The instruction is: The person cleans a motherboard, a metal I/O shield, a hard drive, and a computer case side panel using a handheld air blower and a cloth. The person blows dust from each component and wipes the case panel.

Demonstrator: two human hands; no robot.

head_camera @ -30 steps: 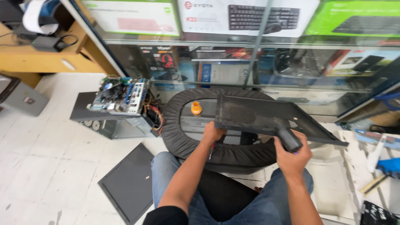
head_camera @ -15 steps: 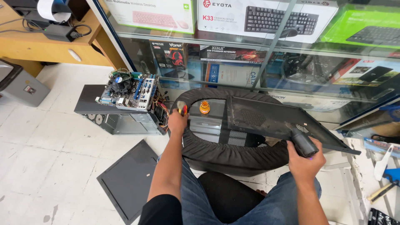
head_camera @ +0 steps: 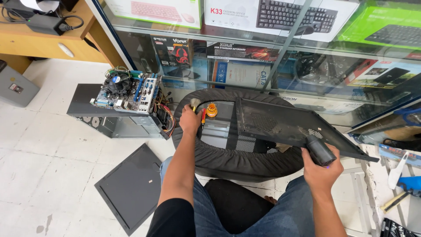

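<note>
While a flat dark metal panel (head_camera: 129, 188) lies on the white tiled floor (head_camera: 39, 149) at the left, a green circuit board (head_camera: 127, 91) sits on a black computer case (head_camera: 94, 112). The left hand (head_camera: 190, 120) is closed around a small brush (head_camera: 194, 104) beside a red screwdriver (head_camera: 203, 116), over a round stool with a wrinkled black cover (head_camera: 232, 162). The right hand (head_camera: 322, 169) grips a black cylindrical blower (head_camera: 319, 150) against a dusty perforated side panel (head_camera: 289, 127).
</note>
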